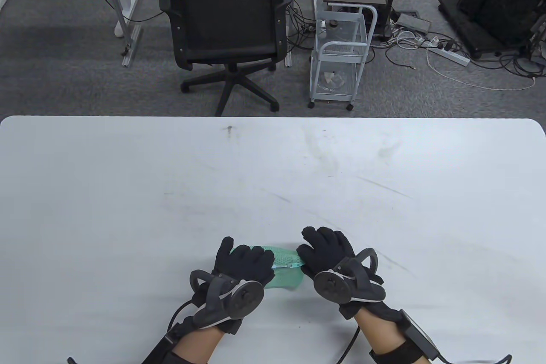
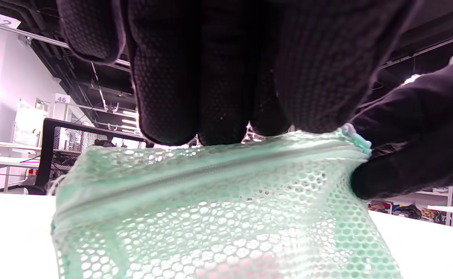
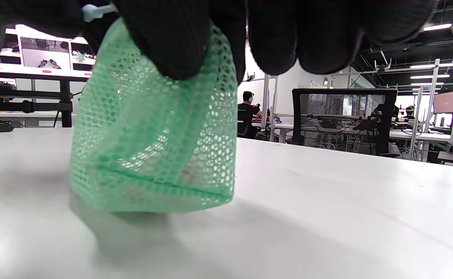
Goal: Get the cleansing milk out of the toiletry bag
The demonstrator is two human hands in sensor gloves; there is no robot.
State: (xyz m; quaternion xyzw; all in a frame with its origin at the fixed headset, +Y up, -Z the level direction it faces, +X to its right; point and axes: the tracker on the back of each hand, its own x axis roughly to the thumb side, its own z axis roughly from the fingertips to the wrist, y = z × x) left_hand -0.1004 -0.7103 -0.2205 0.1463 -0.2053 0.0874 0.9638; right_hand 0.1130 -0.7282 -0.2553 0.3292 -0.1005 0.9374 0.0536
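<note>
While the white table [image 1: 273, 176] fills most of the table view, a black mesh office chair [image 1: 228, 27] and a white wire trolley [image 1: 339, 54] stand on the grey carpet beyond its far edge. Near the table's front edge, between the two gloved hands, stands the toiletry bag [image 1: 285, 268] — a small pouch of pale green mesh, upright on its base. The left hand [image 1: 245, 263] rests over the bag's left end, its fingers [image 2: 195, 89] curled down and touching the top edge along the zipper [image 2: 211, 164]. The right hand [image 1: 328, 251] covers the bag's right end; in the left wrist view its fingertips pinch the fabric just beside the green zipper pull [image 2: 356, 137], and its other fingers [image 3: 319, 35] hang curled above the table. Something pinkish shows faintly through the mesh low inside the bag — whether it is the cleansing milk, I cannot tell.
</note>
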